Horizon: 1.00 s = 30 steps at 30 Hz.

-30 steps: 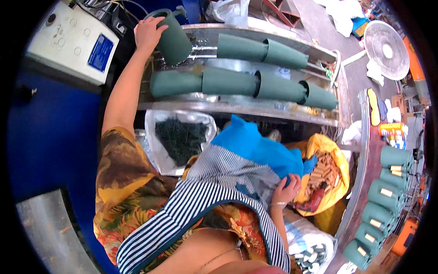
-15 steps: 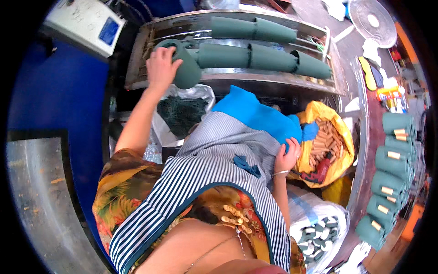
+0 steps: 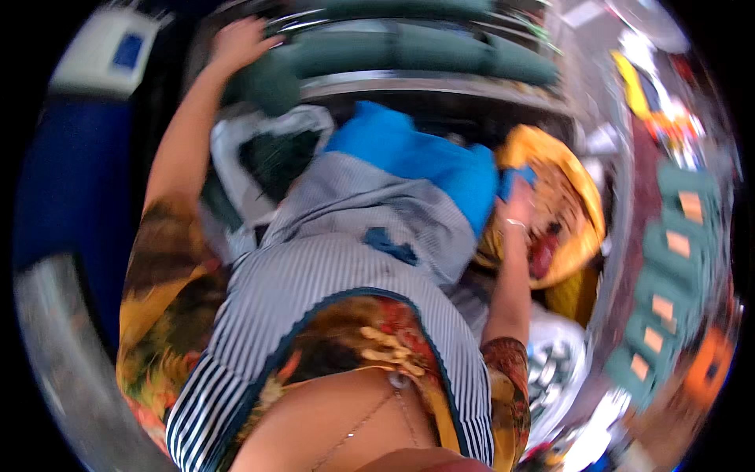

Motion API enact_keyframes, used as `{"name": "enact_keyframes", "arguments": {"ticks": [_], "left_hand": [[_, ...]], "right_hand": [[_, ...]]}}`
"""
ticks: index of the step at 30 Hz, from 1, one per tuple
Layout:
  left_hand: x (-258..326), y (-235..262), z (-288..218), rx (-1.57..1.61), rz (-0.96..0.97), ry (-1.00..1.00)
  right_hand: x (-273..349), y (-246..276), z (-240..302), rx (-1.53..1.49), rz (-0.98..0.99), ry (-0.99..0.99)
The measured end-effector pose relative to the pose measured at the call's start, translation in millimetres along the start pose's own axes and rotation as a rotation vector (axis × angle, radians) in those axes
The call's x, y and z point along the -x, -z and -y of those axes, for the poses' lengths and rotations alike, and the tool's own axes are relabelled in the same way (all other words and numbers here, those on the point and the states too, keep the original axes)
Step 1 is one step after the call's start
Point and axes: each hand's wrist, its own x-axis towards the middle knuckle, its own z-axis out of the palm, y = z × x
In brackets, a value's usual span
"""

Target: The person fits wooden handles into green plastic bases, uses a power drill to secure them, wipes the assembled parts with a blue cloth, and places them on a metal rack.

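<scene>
Blue surface: fills the left edge of the frame (image 3: 59,181), beside a pale box with a blue panel (image 3: 106,59) at upper left.
Left hand: (image 3: 236,43) reaches to the upper left, fingers curled over the top of a dark green cone (image 3: 263,82); the grip looks like a hold, though motion blur hides how tight it is.
Dark green cone: sits at the left end of the metal rack, just above a white plastic bag (image 3: 271,134) with dark green contents.
Metal rack: (image 3: 425,82) runs across the top of the frame, with a row of green cones (image 3: 425,55) lying end to end on it.
Striped apron: grey and white (image 3: 346,267), covers the middle of the frame, with a blue cloth (image 3: 417,157) at its upper end.
Right hand: (image 3: 515,208) at centre right, a bangle at the wrist, resting against the edge of the blue cloth and touching an orange patterned bag (image 3: 566,204); whether it grips anything cannot be told.
Green cones with pale labels: (image 3: 668,275) stacked in a curve along the right rim.
</scene>
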Motion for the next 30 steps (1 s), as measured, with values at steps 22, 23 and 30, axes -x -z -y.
{"name": "enact_keyframes", "arguments": {"ticks": [22,23,30], "left_hand": [[137,71,-118,0.874,-0.822,-0.033],[134,79,-149,0.966,-0.947,-0.157],[156,98,-176,1.107,-0.966,-0.304]], "right_hand": [[0,145,158,-0.405,-0.611,0.25],[1,145,207,-0.464,-0.587,0.379],[-24,172,297,-0.635,-0.281,0.874]]}}
